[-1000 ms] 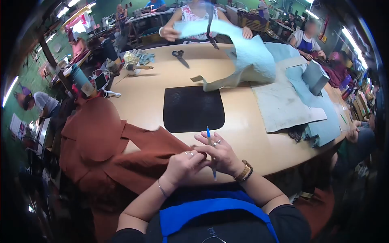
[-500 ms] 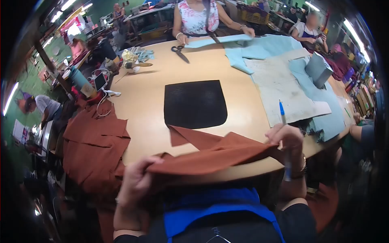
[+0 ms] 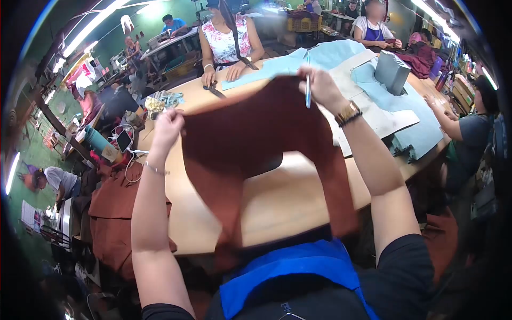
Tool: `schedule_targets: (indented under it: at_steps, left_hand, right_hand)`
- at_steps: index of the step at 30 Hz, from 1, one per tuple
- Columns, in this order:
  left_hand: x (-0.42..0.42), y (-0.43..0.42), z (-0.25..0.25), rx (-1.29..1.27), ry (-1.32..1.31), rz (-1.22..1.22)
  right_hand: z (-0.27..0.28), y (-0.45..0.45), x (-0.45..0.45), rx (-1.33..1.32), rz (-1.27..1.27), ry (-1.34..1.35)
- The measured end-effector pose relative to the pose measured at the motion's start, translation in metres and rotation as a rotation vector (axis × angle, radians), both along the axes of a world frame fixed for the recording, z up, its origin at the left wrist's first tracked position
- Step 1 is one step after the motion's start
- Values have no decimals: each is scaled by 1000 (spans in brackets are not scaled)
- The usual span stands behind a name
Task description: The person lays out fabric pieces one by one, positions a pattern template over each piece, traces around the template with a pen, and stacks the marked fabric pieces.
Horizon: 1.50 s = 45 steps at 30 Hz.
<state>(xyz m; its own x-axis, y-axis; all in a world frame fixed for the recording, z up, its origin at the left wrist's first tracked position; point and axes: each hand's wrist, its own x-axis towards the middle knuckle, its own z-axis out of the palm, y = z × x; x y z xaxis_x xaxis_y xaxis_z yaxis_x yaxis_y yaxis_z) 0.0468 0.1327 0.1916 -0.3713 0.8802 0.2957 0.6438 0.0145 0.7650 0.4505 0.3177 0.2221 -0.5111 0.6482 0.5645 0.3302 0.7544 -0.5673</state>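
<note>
A piece of reddish-brown fabric (image 3: 240, 128) hangs stretched between my two raised hands, with long flaps drooping toward the table's near edge. My left hand (image 3: 169, 128) pinches its upper left corner. At the upper right, my right hand (image 3: 321, 88) grips the other corner and also has a blue pen (image 3: 308, 90) between its fingers, standing upright. Beneath the fabric, a small edge of the black panel (image 3: 271, 166) shows on the tabletop; the rest is hidden.
The wooden table (image 3: 288, 208) bears light blue sheets (image 3: 416, 125), a grey block (image 3: 392, 72) and scissors (image 3: 214, 92). More brown fabric (image 3: 120, 213) hangs over the left edge, near a white cable (image 3: 128, 173). A person (image 3: 230, 40) stands across the table; another (image 3: 472, 117) is at the right.
Both hands have risen and moved away from my body, lifting the brown fabric from near the table's front edge into the air. It now covers most of the black panel.
</note>
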Motion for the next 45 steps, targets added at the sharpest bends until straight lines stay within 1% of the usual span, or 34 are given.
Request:
schedule_targets:
  at_steps: [2, 4, 5, 6, 8, 9, 10, 11, 12, 13, 14, 15, 16, 17, 18, 19, 21, 24, 26, 27, 29, 30, 31, 32, 33, 34, 36, 37, 39, 40, 41, 42, 44, 45]
  left_hand:
    - [11, 15, 39, 559, 34, 38]
    - [24, 9, 82, 948, 208, 73]
    - [34, -1, 92, 1000, 262, 134]
    - [48, -16, 95, 1052, 320, 193]
    - [73, -37, 81, 1132, 354, 195]
    - [81, -46, 64, 1157, 326, 134]
    - [68, -61, 26, 986, 488, 235]
    - [76, -63, 9, 1018, 479, -14]
    - [82, -73, -28, 876, 373, -6]
    - [87, -79, -59, 813, 225, -80]
    - [92, -90, -84, 661, 311, -48]
    - [94, -99, -119, 554, 296, -19]
    - [100, -108, -138, 453, 331, -48]
    - [109, -120, -152, 267, 148, -82]
    - [122, -133, -147, 115, 141, -94]
    - [119, -140, -168, 80, 153, -112]
    - [126, -149, -165, 29, 72, -96]
    - [126, -159, -158, -4, 42, -78]
    - [127, -164, -124, -41, 18, -92]
    - [124, -170, -105, -94, 78, -70]
    - [135, -186, -45, -186, -199, -33]
    - [134, -196, -21, -141, -135, -74]
    - [144, -207, 17, -127, -274, -137]
    - [139, -226, 41, -115, -249, -205]
    - [133, -231, 46, 212, -182, -446]
    - [122, -238, 45, 412, -410, -661]
    - [70, -220, 85, 130, -403, -1361]
    - [55, -190, 96, -78, -383, -1689]
    - [49, -189, 61, 129, -577, -1360]
    - [47, -187, 44, 227, -474, -926]
    - [45, -186, 28, 222, -403, -496]
    - [33, -150, 35, -48, -90, -322]
    - [41, -96, 15, -222, -310, -205]
    - [32, -75, 1, -247, -363, -125]
  right_hand:
    - [28, 8, -12, 148, 22, 323]
    - [61, -6, -15, 355, 67, 560]
    - [70, -13, -12, 386, 114, 621]
    - [73, -22, -7, 463, 86, 622]
    - [54, -24, 4, 513, 150, 639]
    - [38, -28, 11, 523, 92, 552]
    - [19, -31, 17, 531, 31, 462]
    - [-2, -30, 21, 485, 63, 421]
    - [-31, -31, 25, 424, 93, 378]
    - [-71, -30, 33, -4, 163, 427]
    - [-100, -35, 37, -150, 164, 367]
    - [-130, -39, 41, -291, 157, 301]
    - [-150, -49, 45, -152, 82, 137]
    - [-172, -58, 50, -104, 77, 72]
    - [-188, -66, 54, -54, 73, 7]
    - [-193, -75, 55, -12, 73, -21]
    - [-197, -94, 59, 59, 76, -82]
    - [-179, -112, 66, -90, 134, -213]
    - [-165, -112, 69, -178, 211, -208]
    - [-145, -116, 72, -245, 242, -209]
    - [-101, -124, 78, -400, 320, -235]
    - [-72, -132, 82, -491, 387, -194]
    - [-42, -142, 86, -584, 457, -154]
    - [-13, -152, 90, -589, 525, -178]
    - [14, -161, 95, -591, 595, -204]
    - [34, -158, 104, -741, 781, -284]
    - [66, -156, 105, -611, 980, -484]
    - [67, -151, 99, -646, 1060, -453]
    - [55, -140, 85, -719, 1214, -385]
    - [37, -131, 82, -712, 1124, -319]
    - [30, -127, 77, -975, 939, -244]
    - [34, -120, 65, -963, 698, -362]
    - [4, -78, 34, -882, 575, -353]
    - [-8, -51, 21, -714, 560, -423]
